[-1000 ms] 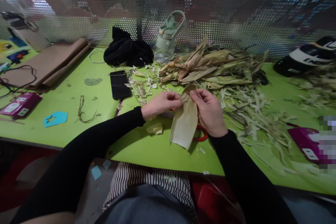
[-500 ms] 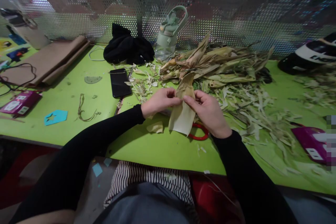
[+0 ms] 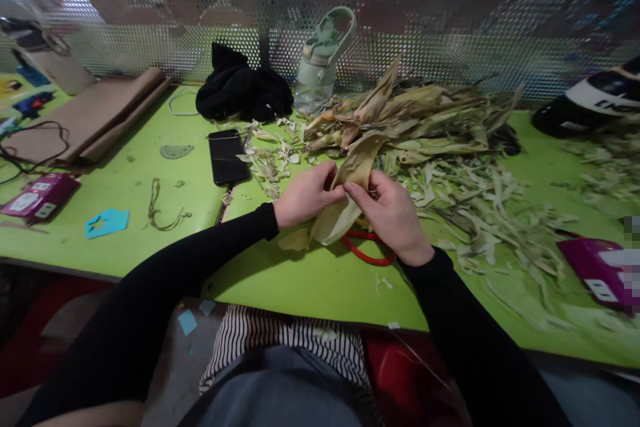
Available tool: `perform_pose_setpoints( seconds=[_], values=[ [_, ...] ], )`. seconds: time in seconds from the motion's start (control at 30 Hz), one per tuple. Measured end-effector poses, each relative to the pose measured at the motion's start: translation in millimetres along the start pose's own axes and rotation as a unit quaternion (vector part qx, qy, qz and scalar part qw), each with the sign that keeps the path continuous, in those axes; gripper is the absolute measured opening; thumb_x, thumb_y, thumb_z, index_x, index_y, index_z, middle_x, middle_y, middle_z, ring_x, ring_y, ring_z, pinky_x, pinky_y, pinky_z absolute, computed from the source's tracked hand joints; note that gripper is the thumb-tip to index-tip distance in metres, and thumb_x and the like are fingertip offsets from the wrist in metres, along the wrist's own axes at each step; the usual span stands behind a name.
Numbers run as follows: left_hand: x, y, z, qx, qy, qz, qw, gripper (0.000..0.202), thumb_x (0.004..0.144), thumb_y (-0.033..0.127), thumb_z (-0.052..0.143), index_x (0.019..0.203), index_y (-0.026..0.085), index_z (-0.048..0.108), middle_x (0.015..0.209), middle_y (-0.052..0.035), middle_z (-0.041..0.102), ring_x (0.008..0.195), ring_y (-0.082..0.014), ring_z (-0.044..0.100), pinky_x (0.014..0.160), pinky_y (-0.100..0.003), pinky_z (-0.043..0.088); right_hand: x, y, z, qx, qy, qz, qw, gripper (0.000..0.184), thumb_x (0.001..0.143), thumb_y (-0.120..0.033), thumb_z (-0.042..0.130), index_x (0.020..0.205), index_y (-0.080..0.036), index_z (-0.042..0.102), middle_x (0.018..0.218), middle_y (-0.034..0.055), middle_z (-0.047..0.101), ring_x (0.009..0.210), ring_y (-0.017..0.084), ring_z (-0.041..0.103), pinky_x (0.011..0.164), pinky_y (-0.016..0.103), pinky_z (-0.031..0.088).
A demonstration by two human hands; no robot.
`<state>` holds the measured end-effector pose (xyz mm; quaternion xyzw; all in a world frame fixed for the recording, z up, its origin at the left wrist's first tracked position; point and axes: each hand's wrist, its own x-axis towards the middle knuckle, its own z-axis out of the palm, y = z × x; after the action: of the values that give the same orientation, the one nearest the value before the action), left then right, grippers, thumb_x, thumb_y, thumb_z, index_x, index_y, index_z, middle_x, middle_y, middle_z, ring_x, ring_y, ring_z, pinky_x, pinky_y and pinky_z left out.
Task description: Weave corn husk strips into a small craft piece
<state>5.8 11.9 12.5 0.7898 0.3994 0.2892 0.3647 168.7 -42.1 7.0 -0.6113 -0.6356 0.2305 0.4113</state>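
Observation:
A dried corn husk (image 3: 334, 219) is stretched between my two hands above the green table. My left hand (image 3: 311, 192) pinches its left edge, thumb and fingers closed. On the other side my right hand (image 3: 395, 213) grips it with the thumb on top. The husk is curled and tilted, its pale wide end towards me and its darker end pointing to the back. Beneath it, red handles (image 3: 370, 255), apparently of scissors, lie partly hidden by the husk and my right hand. A small cut husk piece (image 3: 294, 240) rests below my left hand.
Behind my hands lies a heap of husks (image 3: 425, 117), with shredded strips (image 3: 480, 203) spread to the right. A phone (image 3: 228, 157), a black cloth (image 3: 245, 88) and a green bottle (image 3: 319, 70) stand or lie behind to the left. A purple box (image 3: 600, 267) sits at the right.
The husk has turned and curled, its near end swinging left and its far end right. More of the red handles now shows. Both hands keep their hold and have barely moved.

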Motion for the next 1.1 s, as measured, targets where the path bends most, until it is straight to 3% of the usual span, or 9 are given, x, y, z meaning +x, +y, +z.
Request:
perform_pose_setpoints(
  seconds=[0.13,0.27,0.4,0.57,0.67,0.93,1.1],
  values=[
    [-3,1,2.7,0.023,0.013,0.034,0.999,0.030,0.083,0.020,0.060,0.074,0.022,0.032,0.064,0.0055,0.042,0.057,-0.0099,0.034,0.059,-0.027,0.025,-2,-5,1,-0.009,0.001,-0.017,1.000,0.025,0.088,-0.042,0.064,0.076,-0.022,0.056,0.068,-0.0007,0.060,0.060,0.015,0.050,0.057,0.029,0.039],
    [-1,-1,1.0,-0.007,0.010,0.019,1.000,0.029,0.083,0.020,0.061,0.072,0.022,0.034,0.063,0.0054,0.042,0.058,-0.0095,0.033,0.059,-0.026,0.026,-3,-8,0,0.028,0.004,-0.008,1.000,0.027,0.085,-0.045,0.067,0.076,-0.022,0.058,0.068,-0.0007,0.061,0.061,0.014,0.051,0.056,0.028,0.040],
    [5,-8,-3.0,-0.147,-0.012,-0.019,0.989,0.014,0.088,0.021,0.056,0.076,0.017,0.049,0.075,0.0001,0.054,0.065,-0.0099,0.045,0.062,-0.025,0.035,0,-6,-3,0.131,-0.019,0.036,0.990,0.031,0.082,-0.050,0.070,0.089,-0.021,0.066,0.080,0.0024,0.069,0.067,0.016,0.058,0.059,0.028,0.045],
    [8,-14,-4.9,-0.289,-0.084,-0.080,0.950,0.013,0.086,0.023,0.062,0.091,0.012,0.062,0.088,-0.0040,0.065,0.073,-0.0102,0.056,0.069,-0.025,0.045,3,0,-4,0.141,0.002,0.040,0.989,0.028,0.080,-0.047,0.073,0.083,-0.021,0.066,0.078,0.0017,0.068,0.067,0.015,0.058,0.060,0.028,0.046],
    [7,-13,-4.9,-0.297,-0.112,-0.103,0.943,0.011,0.084,0.019,0.065,0.091,0.011,0.066,0.090,-0.0042,0.068,0.075,-0.0100,0.059,0.071,-0.025,0.046,4,3,-3,0.145,0.033,0.046,0.988,0.025,0.080,-0.044,0.073,0.082,-0.021,0.065,0.076,0.0002,0.067,0.066,0.015,0.058,0.060,0.028,0.046],
    [6,-11,-5.0,-0.303,-0.097,-0.120,0.941,0.011,0.088,0.020,0.061,0.092,0.011,0.066,0.090,-0.0040,0.069,0.074,-0.0106,0.059,0.072,-0.025,0.046,5,6,-3,0.149,0.012,0.050,0.988,0.024,0.079,-0.044,0.074,0.084,-0.021,0.067,0.079,0.0007,0.069,0.067,0.015,0.059,0.059,0.028,0.046],
    [5,-8,-3.4,-0.286,-0.085,-0.097,0.950,0.011,0.091,0.020,0.057,0.092,0.011,0.063,0.092,-0.0043,0.067,0.076,-0.0114,0.057,0.073,-0.025,0.044,6,7,-2,0.149,0.033,0.052,0.987,0.025,0.079,-0.044,0.074,0.078,-0.021,0.065,0.072,-0.0014,0.066,0.063,0.013,0.055,0.056,0.026,0.044]
  ],
)
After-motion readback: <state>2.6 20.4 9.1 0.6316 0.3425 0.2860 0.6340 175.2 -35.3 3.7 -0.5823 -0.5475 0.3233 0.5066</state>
